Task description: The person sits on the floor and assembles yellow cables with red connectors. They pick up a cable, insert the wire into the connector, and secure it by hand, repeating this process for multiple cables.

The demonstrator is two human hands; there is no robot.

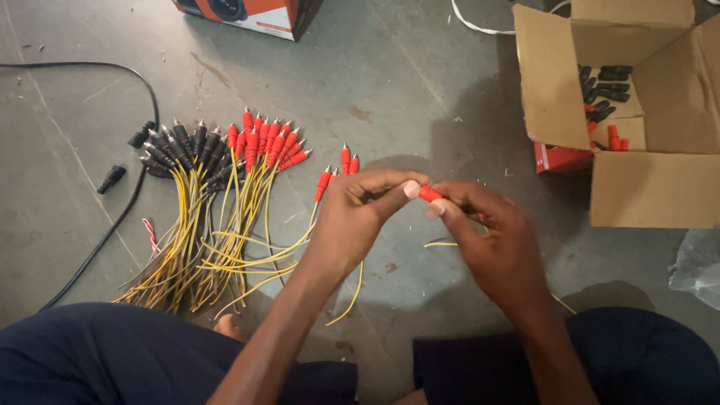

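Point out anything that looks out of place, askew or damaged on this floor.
Little stands out. A red-and-white twisted wire lies alone left of the yellow lead bundle. The cardboard box sits with flaps splayed, and the floor is stained and scuffed. The left hand and right hand pinch a red plug.

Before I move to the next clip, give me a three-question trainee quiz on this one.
1. True or false: both hands meet on one red plug.
2. Which colour of plugs lies at the far left of the fanned bundle of yellow wires: A red, B black, C white?
3. Fill in: the open cardboard box holds loose black and ____ plug covers.

Key: 1 true, the left hand and right hand pinch it with their fingers. 2 B, the black plugs. 3 red.
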